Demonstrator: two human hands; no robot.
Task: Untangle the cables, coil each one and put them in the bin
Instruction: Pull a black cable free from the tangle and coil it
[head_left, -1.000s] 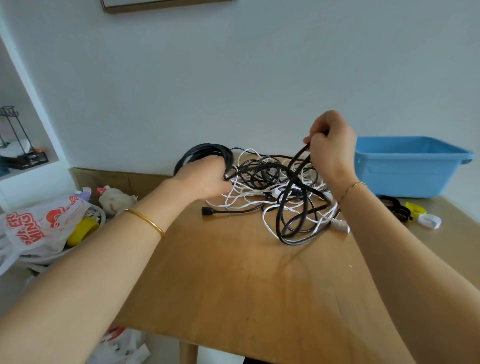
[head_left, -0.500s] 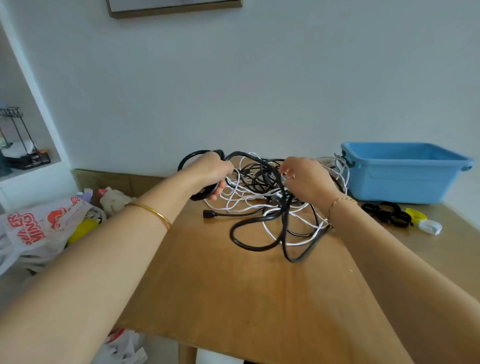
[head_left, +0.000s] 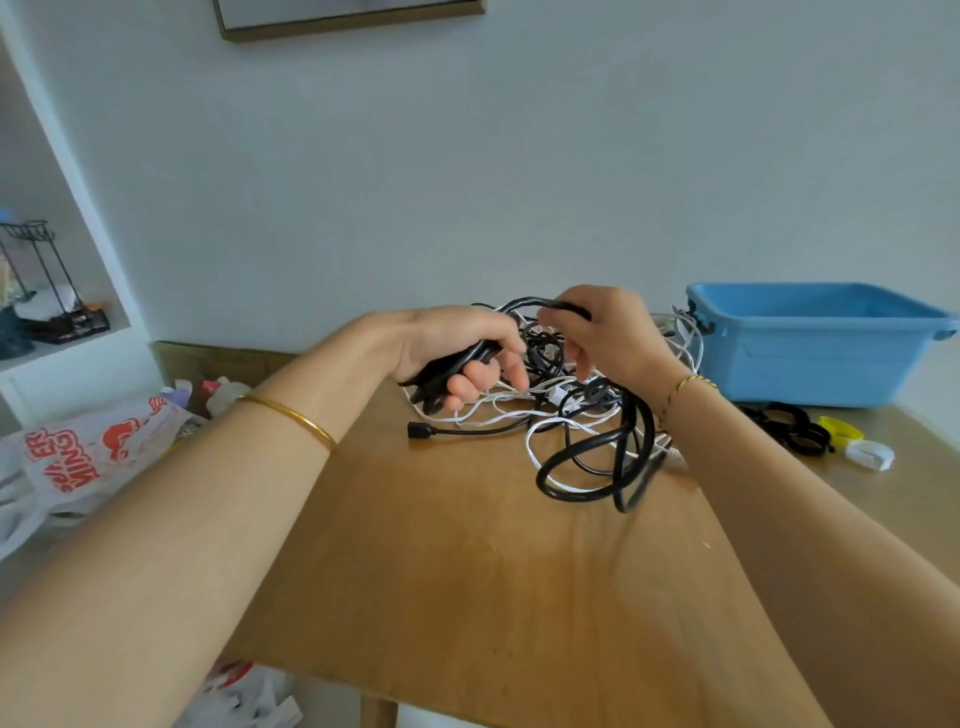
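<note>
Clenched in the left hand (head_left: 452, 338) are loops of black cable (head_left: 447, 369), whose free run is pinched by the right hand (head_left: 618, 338), the one nearer the blue bin (head_left: 810, 364).

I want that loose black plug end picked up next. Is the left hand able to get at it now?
Likely not yet. The black plug lies uncovered on the table close to the left hand, but that hand grips a black cable bundle and must let go first.
</note>
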